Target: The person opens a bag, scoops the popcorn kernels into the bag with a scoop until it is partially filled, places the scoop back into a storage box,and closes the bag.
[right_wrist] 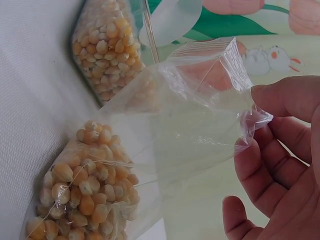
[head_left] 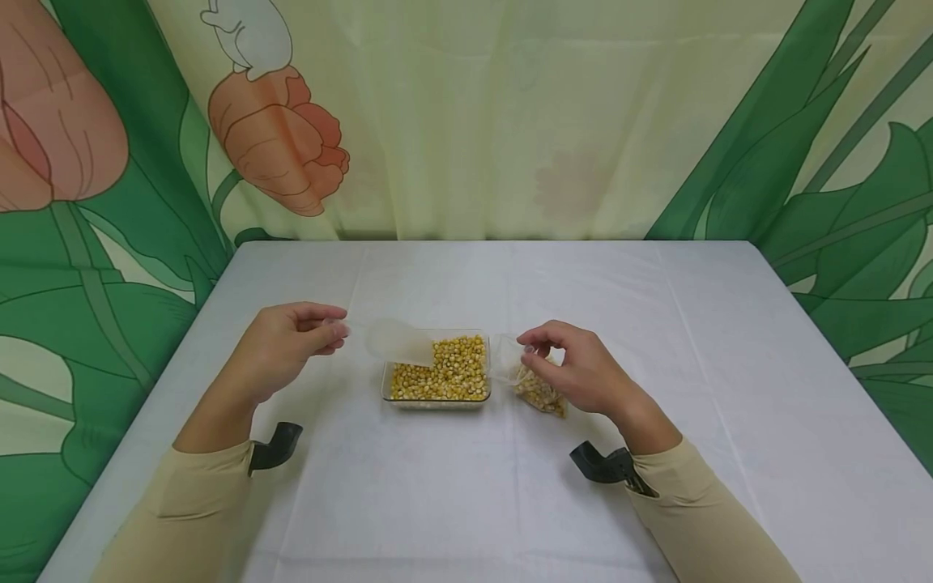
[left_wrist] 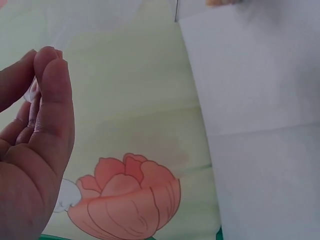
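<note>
A clear rectangular container (head_left: 437,404) holds yellow corn kernels (head_left: 461,368). Over its back left part lies a translucent whitish plastic scoop (head_left: 397,344), its flat front edge overlapping the kernels. My left hand (head_left: 295,340), left of the container, pinches the scoop's clear thin handle between thumb and fingers; in the left wrist view the scoop (left_wrist: 100,17) shows faintly beyond the fingertips. To the right, my right hand (head_left: 579,368) pinches the top edge of a clear plastic bag (right_wrist: 200,100). Corn kernels (right_wrist: 85,195) fill the bag's lower part, which rests on the table.
A white cloth covers the table (head_left: 452,502). Behind it hangs a curtain (head_left: 496,121) printed with flowers, leaves and a white rabbit. Black camera mounts (head_left: 275,447) jut inward from both wrists.
</note>
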Demonstrator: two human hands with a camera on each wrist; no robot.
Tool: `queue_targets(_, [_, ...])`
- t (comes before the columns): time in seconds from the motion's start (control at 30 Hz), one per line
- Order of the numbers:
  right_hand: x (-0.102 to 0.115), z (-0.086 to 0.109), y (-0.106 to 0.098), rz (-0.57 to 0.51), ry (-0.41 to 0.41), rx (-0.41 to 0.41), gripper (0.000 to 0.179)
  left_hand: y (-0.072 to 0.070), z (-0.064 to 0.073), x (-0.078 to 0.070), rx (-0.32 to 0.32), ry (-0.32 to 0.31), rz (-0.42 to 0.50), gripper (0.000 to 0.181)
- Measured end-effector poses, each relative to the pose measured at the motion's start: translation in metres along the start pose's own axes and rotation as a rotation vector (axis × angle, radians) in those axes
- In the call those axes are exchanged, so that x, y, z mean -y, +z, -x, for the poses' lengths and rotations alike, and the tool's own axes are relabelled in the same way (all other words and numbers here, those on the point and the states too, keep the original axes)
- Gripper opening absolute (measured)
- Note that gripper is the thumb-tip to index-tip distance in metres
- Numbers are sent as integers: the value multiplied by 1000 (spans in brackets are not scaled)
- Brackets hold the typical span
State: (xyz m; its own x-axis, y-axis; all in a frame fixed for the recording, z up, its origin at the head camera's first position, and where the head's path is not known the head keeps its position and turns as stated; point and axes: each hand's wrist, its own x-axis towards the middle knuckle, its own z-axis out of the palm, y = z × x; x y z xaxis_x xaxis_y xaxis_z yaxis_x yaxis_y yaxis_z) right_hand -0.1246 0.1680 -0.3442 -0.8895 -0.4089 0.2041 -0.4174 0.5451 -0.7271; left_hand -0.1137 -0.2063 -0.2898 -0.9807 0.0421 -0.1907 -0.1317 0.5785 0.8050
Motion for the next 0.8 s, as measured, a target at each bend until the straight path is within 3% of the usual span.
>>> queue_targets(0.4, [1,0,1,1,1,-1,17,4,2,-9,-66,-5,-108,37])
queue_targets(0.6, [1,1,1,0,8,1,17,7,5,-14,-113,52,-212,35])
queue_targets(0.8, [2,1,0,2,14,4,18,12,3,-17,-110,103,-258,32])
